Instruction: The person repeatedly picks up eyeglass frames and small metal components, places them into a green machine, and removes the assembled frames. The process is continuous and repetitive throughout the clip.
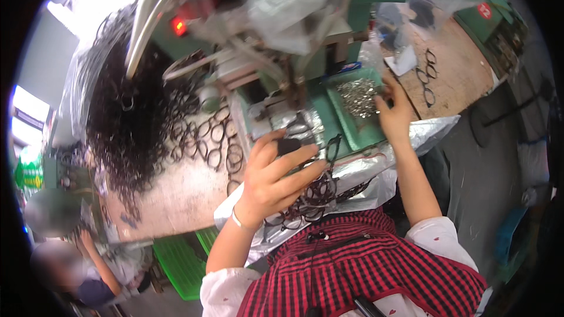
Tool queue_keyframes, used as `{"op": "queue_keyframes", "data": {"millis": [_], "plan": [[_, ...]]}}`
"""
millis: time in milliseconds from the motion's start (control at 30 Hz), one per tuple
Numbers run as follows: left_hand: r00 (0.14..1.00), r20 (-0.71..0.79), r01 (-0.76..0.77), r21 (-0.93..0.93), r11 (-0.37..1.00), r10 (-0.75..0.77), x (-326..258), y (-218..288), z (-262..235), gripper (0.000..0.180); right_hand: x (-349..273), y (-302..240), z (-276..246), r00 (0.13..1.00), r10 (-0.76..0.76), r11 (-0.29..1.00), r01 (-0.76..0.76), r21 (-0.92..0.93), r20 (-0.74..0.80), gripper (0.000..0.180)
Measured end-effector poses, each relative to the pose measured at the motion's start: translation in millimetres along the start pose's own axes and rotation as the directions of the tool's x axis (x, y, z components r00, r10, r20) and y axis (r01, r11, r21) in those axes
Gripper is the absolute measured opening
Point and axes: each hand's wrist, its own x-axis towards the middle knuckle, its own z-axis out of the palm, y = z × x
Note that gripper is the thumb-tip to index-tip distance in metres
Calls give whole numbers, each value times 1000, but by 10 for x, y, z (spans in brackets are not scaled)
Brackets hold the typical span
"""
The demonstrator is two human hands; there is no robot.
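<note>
My left hand (271, 182) reaches over the work spot beneath the machine head (294, 85), its fingers stretched and apart. A black block-like piece (288, 147) shows between its fingers; I cannot tell whether they touch it. Silvery foil-like covering (311, 122) lies just beyond. At the right rim of a green tray (352, 141) is my right hand (396, 114), fingers curled. Whatever they may pinch is too small to make out. Small shiny metal parts (357, 97) are heaped in the tray. Dark eyeglass frames (314, 196) pile up on the silvery sheet before me.
More dark frames (214, 141) spread across the table (170, 199) at left, beside a tall black heap (126, 111). Several frames (427, 79) lie on the right-hand board. Plastic bags hang on the machine. A green crate (179, 267) and another person (97, 270) are at lower left.
</note>
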Motion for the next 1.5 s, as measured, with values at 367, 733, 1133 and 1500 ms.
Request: {"op": "queue_keyframes", "data": {"millis": [367,733,1133,1500], "plan": [[961,-106,247,-96,964,-256,-210,297,69,37,-76,-106,290,923,-360,782,377,-497,135,18],[728,-436,686,472,554,-529,-674,-494,-1415,28,12,-149,198,916,-399,871,388,-301,27,12],[504,-62,809,383,446,-861,-2105,-1461,-608,34,-382,-48,-282,962,-267,943,250,-221,-50,12],[217,-179,536,-800,270,-960,-1334,-1154,-535,12,-166,-1203,346,946,-264,900,172,401,187,39]]}}
